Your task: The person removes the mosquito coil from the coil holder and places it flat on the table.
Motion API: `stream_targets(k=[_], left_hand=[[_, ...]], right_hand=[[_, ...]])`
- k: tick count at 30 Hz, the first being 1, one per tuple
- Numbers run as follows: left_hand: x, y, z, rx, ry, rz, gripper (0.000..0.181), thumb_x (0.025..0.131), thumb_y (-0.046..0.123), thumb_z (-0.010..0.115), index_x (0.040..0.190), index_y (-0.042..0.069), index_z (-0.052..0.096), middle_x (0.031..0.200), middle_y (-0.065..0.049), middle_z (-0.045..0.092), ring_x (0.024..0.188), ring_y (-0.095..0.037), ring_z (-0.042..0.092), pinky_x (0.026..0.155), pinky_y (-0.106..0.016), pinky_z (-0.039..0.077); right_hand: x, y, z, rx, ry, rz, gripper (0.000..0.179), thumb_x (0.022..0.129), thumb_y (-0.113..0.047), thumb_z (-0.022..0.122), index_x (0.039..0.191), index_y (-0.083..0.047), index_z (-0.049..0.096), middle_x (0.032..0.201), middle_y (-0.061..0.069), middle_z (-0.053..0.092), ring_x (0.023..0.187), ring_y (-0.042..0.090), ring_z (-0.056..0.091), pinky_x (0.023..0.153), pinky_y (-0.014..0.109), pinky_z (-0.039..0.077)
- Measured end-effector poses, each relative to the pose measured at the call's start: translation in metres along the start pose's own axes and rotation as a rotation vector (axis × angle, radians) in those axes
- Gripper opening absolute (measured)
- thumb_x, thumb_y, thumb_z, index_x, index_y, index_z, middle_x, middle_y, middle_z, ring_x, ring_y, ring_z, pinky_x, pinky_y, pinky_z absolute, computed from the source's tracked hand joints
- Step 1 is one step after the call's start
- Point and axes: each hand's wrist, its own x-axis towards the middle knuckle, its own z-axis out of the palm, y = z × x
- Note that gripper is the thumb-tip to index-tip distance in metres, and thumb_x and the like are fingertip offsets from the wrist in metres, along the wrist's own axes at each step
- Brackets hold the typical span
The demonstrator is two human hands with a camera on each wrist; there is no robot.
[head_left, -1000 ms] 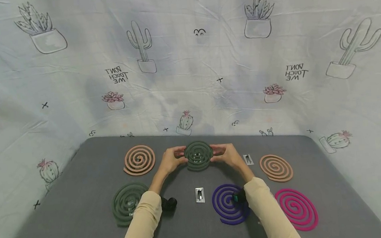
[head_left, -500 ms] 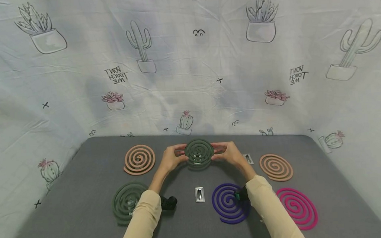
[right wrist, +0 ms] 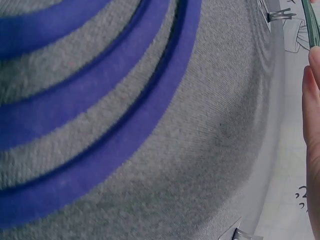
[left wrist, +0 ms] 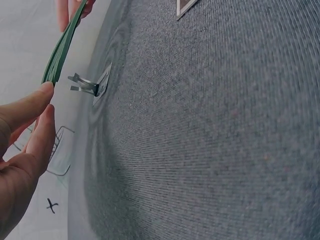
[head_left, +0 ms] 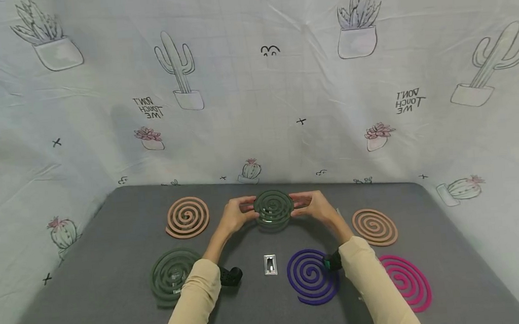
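Note:
My left hand [head_left: 233, 217] and right hand [head_left: 319, 209] hold a dark green mosquito coil [head_left: 273, 207] by its opposite edges, with fingers and thumb on each side. In the left wrist view the green coil [left wrist: 61, 52] appears edge-on, apart from the table, pinched at its near end by my left hand [left wrist: 25, 135]. Close to it stands a metal coil stand [left wrist: 95, 86] with upright prongs. At the right wrist view's edge, part of my right hand [right wrist: 312, 110] touches the coil [right wrist: 312, 25]. I cannot tell whether the coil is one or two nested.
Another green coil [head_left: 156, 279] lies left, partly under my left sleeve. Orange coils [head_left: 187, 216] lie back left and right. A purple coil [head_left: 290, 276] and a pink coil [head_left: 427, 291] lie front right. A metal stand [head_left: 270, 265] sits at centre front. Patterned cloth [head_left: 244, 82] surrounds the grey table [head_left: 90, 277].
Both hands have shifted the green coil slightly right and a little upward. My right arm now covers most of the stand at the right. The head view has tilted slightly.

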Motion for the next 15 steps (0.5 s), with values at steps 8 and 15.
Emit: stream_targets(k=[8,15], left_hand=[[-0.002,0.006,0.007,-0.007,-0.020,0.000,0.048,0.097,-0.005,0.078,0.143,-0.013,0.064,0.141,-0.033,0.068,0.128,-0.047,0.071,0.102,-0.051,0.065],[-0.005,0.010,0.015,-0.027,-0.023,0.007,0.048,0.096,-0.006,0.079,0.141,-0.015,0.064,0.140,-0.034,0.068,0.127,-0.049,0.071,0.102,-0.050,0.065]], right_hand=[[-0.008,-0.001,-0.008,-0.011,0.003,0.026,0.058,0.092,0.010,0.081,0.146,0.015,0.059,0.150,0.034,0.061,0.132,0.051,0.066,0.112,0.057,0.059],[-0.017,-0.002,-0.016,0.004,-0.016,0.031,0.057,0.094,0.009,0.079,0.147,0.016,0.058,0.152,0.035,0.058,0.133,0.052,0.065,0.111,0.056,0.059]])
